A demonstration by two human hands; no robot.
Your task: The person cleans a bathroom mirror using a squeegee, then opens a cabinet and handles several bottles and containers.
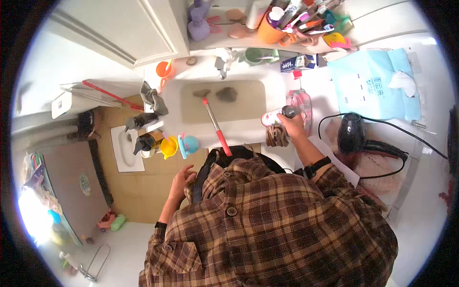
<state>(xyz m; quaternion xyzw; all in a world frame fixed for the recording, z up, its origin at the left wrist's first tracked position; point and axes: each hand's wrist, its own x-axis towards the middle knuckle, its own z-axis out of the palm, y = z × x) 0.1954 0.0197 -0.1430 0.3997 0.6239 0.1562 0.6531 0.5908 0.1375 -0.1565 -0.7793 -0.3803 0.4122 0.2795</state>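
My right hand [294, 126] is closed around the dark-capped end of a white bottle [271, 117] with a red-patterned label, tilted on its side at the right rim of the sink. Just below the bottle lies a bunched brown cloth [276, 137]. A pink-labelled clear container [300, 101] stands right behind it. Low at the left, my left hand [182, 182] hangs with fingers stretched and apart, holding nothing; the yellow cup [169, 147] is nearby. A red-and-silver stick [216, 125] leans across the front rim of the white sink [273, 90], its far end in the murky water.
Along the left rim are an orange cup [164, 70], a grey cloth [153, 98] and a blue cup [190, 144]. The faucet [223, 66] overhangs the sink. At right lie a blue tissue pack [363, 86] and a corded black hair dryer [351, 133]. Toothbrushes crowd an orange holder [269, 32].
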